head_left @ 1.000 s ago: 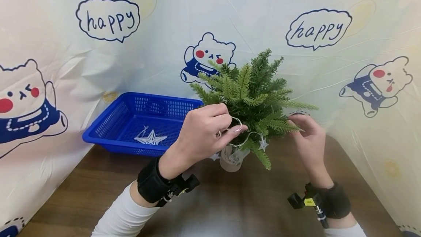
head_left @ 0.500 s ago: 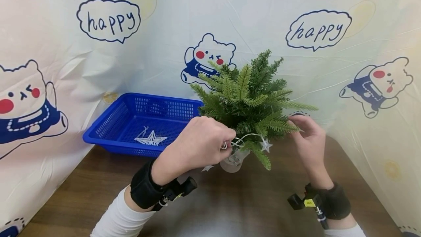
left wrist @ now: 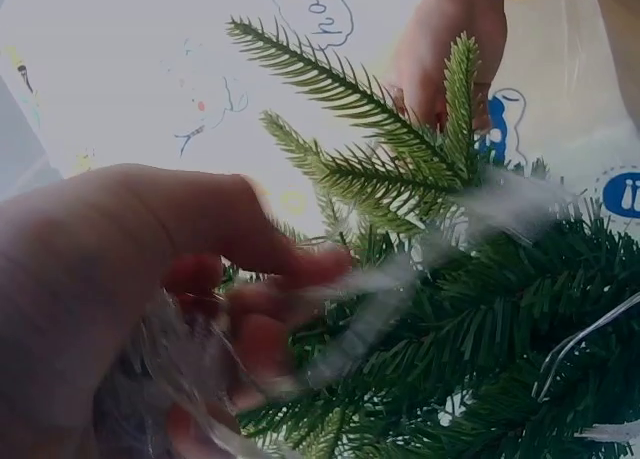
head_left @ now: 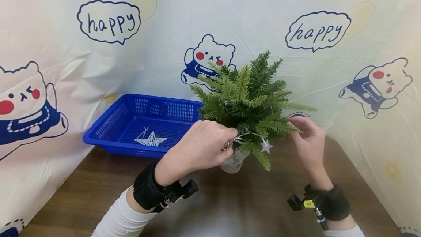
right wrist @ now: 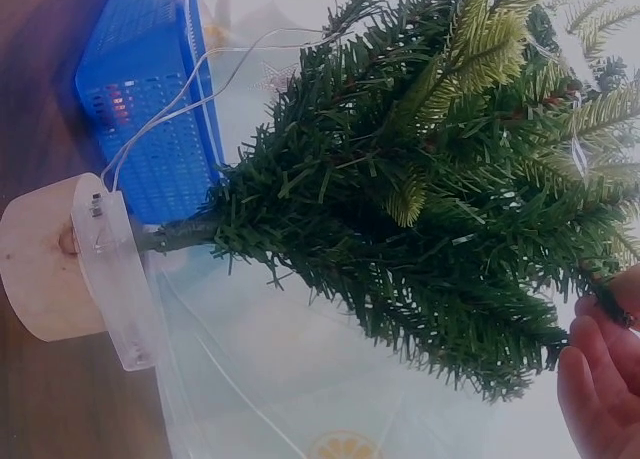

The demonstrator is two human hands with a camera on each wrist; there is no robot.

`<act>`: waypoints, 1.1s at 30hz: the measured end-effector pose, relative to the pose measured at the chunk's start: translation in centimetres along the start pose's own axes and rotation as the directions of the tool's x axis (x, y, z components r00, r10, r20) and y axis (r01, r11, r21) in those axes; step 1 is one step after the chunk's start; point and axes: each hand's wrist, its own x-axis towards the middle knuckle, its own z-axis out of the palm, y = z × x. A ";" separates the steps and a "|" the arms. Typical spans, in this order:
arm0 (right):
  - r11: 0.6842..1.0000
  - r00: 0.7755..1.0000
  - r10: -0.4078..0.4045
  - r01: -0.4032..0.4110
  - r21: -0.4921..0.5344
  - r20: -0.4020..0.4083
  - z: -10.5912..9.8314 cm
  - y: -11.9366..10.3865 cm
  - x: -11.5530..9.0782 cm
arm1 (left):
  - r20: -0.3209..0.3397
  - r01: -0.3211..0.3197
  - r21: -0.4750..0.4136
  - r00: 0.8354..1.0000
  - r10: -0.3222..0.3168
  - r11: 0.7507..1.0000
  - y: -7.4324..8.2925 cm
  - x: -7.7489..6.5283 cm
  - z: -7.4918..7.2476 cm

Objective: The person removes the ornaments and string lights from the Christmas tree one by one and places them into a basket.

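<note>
A small artificial Christmas tree (head_left: 245, 98) stands upright at the centre of the head view. At its lower front, my left hand (head_left: 200, 145) grips a thin string of star lights (left wrist: 365, 324), blurred in the left wrist view. From that hand the wire runs to a clear star (head_left: 266, 146) beside the low branches. My right hand (head_left: 307, 140) pinches a branch tip (right wrist: 610, 299) on the tree's right side. In the right wrist view, a clear battery box (right wrist: 115, 279) sits at the tree's round wooden base (right wrist: 40, 259), with wires leading up from it.
A blue perforated basket (head_left: 112, 145) stands left of the tree, with white star ornaments (head_left: 152, 139) inside. The brown table (head_left: 250, 200) spreads in front. A printed cloth (head_left: 263, 3) hangs behind and along both sides.
My left hand has come down and slightly left with the wire, and its fingers have closed in more. The hanging star shifted a little right. My right hand stays at the branch.
</note>
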 end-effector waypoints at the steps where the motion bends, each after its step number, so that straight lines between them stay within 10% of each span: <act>1: 1.000 1.000 0.007 -0.007 -0.002 0.000 0.0 -0.1 0.0 | -0.024 -0.001 -0.007 1.000 0.000 1.000 0.0 0.1 0.0; 13: 0.995 1.000 -0.023 0.022 -0.101 -0.009 -0.5 1.8 -0.5 | -0.166 0.041 -0.058 0.985 -0.050 0.997 0.4 0.2 -0.2; 22: 0.996 0.999 -0.045 0.043 -0.084 -0.025 -0.5 1.9 -1.0 | -0.347 0.134 -0.037 0.928 -0.139 0.990 0.4 0.4 0.3; 33: 0.997 0.997 -0.071 0.071 -0.024 -0.018 -0.2 1.4 -1.3 | -0.341 0.178 0.070 0.929 -0.144 0.982 0.1 0.8 0.6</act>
